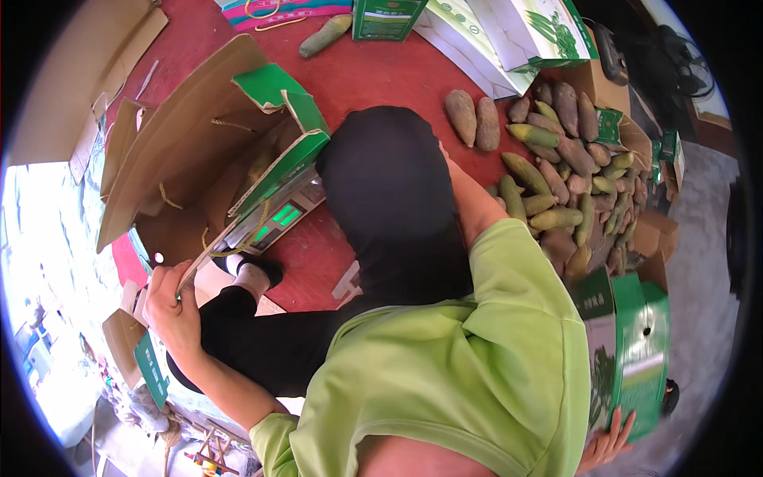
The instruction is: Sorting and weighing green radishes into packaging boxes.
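Observation:
My left hand (172, 312) is closed round the near edge of an open cardboard box (187, 155), brown inside and green on its flaps, with rope handles. A greenish object in the box is mostly in shadow. Right beside the box is a digital scale (284, 216) with lit green displays, partly covered by it. My right forearm (474, 199) reaches forward past my black-clad knee (389, 183), which hides my right hand. Nearest to that arm lie two purple-brown root-like vegetables (461, 118) on the red floor covering.
A heap of purple-brown and green long vegetables (560, 171) spreads at the right. One more vegetable (326, 36) lies at the far side near green and white cartons (389, 20). Another person's hand (610, 440) touches a green box (640, 342) at the lower right.

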Motion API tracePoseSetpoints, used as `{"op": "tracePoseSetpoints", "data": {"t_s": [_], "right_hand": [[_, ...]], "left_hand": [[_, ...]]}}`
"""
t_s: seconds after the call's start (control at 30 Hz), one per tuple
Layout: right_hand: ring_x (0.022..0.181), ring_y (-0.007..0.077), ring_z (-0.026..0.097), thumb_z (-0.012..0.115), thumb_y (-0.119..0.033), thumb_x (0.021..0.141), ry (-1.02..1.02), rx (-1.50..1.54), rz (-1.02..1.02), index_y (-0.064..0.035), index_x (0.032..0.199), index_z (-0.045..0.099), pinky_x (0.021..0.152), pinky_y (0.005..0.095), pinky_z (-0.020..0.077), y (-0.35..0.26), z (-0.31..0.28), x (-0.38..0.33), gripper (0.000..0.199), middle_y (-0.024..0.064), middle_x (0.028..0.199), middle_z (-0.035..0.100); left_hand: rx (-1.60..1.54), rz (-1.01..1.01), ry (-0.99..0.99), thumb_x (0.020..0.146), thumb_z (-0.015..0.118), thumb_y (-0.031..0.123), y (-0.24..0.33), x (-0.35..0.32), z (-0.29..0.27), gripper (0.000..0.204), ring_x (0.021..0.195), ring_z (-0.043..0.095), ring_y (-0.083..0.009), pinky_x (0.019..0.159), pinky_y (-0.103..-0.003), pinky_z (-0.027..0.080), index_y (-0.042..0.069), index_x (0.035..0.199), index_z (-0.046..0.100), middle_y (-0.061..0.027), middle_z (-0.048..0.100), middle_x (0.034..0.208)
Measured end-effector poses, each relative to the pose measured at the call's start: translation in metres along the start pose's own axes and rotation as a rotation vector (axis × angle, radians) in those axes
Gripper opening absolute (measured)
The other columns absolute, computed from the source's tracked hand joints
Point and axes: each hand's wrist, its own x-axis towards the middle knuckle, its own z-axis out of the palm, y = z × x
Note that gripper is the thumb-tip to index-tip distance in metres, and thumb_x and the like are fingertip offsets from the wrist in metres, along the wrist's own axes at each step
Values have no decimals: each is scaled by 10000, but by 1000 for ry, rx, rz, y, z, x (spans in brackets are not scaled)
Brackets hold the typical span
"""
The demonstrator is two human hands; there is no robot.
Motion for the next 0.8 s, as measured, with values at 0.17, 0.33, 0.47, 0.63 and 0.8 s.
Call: {"op": "tracePoseSetpoints", "data": {"t_s": [0.17,0.33,0.47,0.63,0.8], "right_hand": [[1242,286,471,717,-325,784,1,-287,20,-195,1424,339,1005,484,405,-13,4,16,755,136,1346,487],[1217,283,483,717,-305,786,47,-228,-122,-188,1406,350,992,475,411,-5,5,0,729,138,1310,499],[1192,281,495,717,-285,788,84,-152,-224,-180,1387,362,978,467,417,9,3,-21,704,140,1275,511],[1160,278,510,717,-260,791,136,-45,-319,-170,1364,376,962,456,425,56,-21,-49,673,143,1231,527],[1129,274,525,717,-234,794,205,52,-406,-161,1341,391,946,445,433,47,-38,-29,642,146,1187,542]], "left_hand": [[-15,-46,-14,758,669,50,1,2,-2,143,702,586,-282,647,-354,455,59,897,697,-90,557,755],[15,-44,-21,738,670,44,0,2,-1,149,710,591,-277,649,-360,459,65,884,694,-86,551,746],[36,-57,-7,715,667,46,-2,0,-2,163,716,596,-277,650,-367,463,76,872,696,-81,560,752],[29,-22,1,686,636,31,-2,3,-2,193,727,586,-278,647,-385,461,91,858,699,-79,524,731],[24,-13,0,711,649,38,-4,0,-3,180,724,587,-282,644,-381,456,84,878,701,-82,534,739]]}}
